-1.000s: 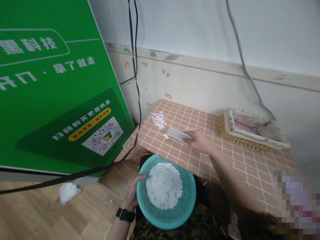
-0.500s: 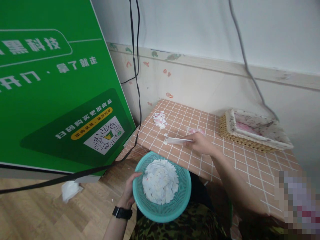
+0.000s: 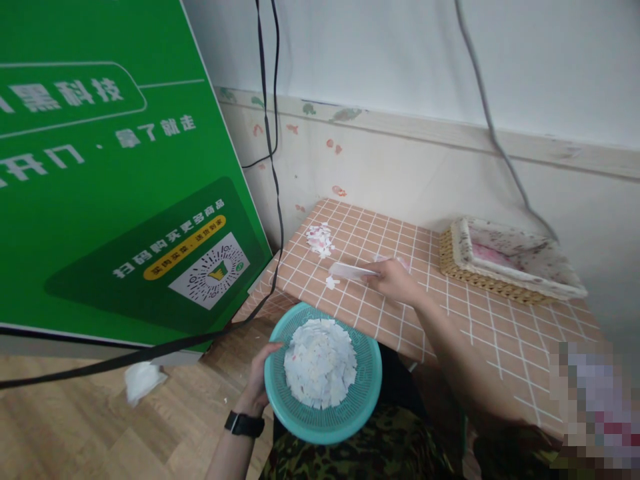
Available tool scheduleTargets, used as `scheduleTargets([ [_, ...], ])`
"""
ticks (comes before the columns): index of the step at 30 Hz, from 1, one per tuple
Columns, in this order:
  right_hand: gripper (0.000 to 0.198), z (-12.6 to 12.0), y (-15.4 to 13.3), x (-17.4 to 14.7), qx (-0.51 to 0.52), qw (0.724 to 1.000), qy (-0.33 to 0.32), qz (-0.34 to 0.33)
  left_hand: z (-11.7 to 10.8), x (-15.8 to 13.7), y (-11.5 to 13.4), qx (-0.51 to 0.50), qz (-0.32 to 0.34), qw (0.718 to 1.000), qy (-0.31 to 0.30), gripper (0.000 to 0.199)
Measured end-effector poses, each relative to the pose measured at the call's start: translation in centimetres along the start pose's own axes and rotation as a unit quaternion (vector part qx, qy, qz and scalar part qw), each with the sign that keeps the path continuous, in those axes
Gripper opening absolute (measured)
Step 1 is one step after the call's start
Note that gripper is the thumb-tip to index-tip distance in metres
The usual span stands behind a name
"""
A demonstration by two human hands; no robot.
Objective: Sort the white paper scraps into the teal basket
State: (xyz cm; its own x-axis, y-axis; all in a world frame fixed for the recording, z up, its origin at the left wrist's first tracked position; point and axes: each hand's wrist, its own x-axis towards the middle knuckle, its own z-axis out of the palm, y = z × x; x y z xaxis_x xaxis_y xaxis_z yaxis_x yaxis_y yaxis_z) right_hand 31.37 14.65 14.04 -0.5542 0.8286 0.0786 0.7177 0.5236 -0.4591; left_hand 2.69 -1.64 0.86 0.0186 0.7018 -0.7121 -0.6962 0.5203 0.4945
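Note:
My left hand grips the left rim of a teal plastic basket, thumb over the edge. A heap of small white jagged-edged pieces fills the middle of this basket, just below the table edge. Above the table, my right hand is closed on one end of a flat white card, which points left. Close under the card's tip lies a little white piece. Farther back on the left is a pile of white and pink pieces. A pinkish patch is partly hidden behind my right hand.
A table with a brown checked cover runs along the wall. A cloth-lined wicker basket stands at its right. To the left rises a green printed panel, with a black strap hanging before it. A white bag lies on the floor.
My right hand has shifted slightly left and away with the white card, whose tip has lifted off the small piece, now more exposed. My left hand and the teal basket have barely moved.

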Motion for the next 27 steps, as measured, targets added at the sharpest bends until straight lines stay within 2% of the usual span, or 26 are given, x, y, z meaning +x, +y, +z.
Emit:
scheduleTargets([
  [8,0.03,1.1,-0.9,-0.8,-0.014,1.0,-0.001,-0.01,-0.4,0.3,-0.2,-0.005,0.011,1.0,-0.019,0.012],
  [11,0.036,1.8,-2.4,-2.5,0.008,1.0,-0.018,-0.019,-0.2,0.2,-0.1,-0.008,0.004,1.0,-0.017,0.013],
  [14,0.038,2.0,-4.1,-4.4,0.061,0.995,-0.061,-0.059,0.0,0.0,0.1,-0.005,-0.001,1.0,-0.017,0.012],
  [17,0.033,1.5,-4.2,-4.9,0.076,0.993,-0.072,-0.06,0.0,-0.1,0.1,-0.007,0.002,1.0,-0.014,0.01],
  [20,0.029,0.8,-2.6,-3.1,0.034,0.999,-0.012,-0.016,-0.3,-0.1,-0.1,-0.011,-0.007,1.0,-0.027,0.012],
  [23,0.032,0.1,-0.9,0.3,-0.032,0.997,0.065,0.037,-0.5,0.1,-0.5,-0.016,-0.015,0.999,-0.033,0.015],
  [25,0.033,-0.2,-0.3,2.5,-0.077,0.993,0.072,0.057,-0.5,0.3,-0.8,-0.014,-0.02,0.999,-0.027,0.016],
  [27,0.032,-0.4,-0.2,4.2,-0.099,0.992,0.053,0.052,-0.6,0.5,-1.1,-0.014,-0.022,1.0,-0.015,0.016],
])
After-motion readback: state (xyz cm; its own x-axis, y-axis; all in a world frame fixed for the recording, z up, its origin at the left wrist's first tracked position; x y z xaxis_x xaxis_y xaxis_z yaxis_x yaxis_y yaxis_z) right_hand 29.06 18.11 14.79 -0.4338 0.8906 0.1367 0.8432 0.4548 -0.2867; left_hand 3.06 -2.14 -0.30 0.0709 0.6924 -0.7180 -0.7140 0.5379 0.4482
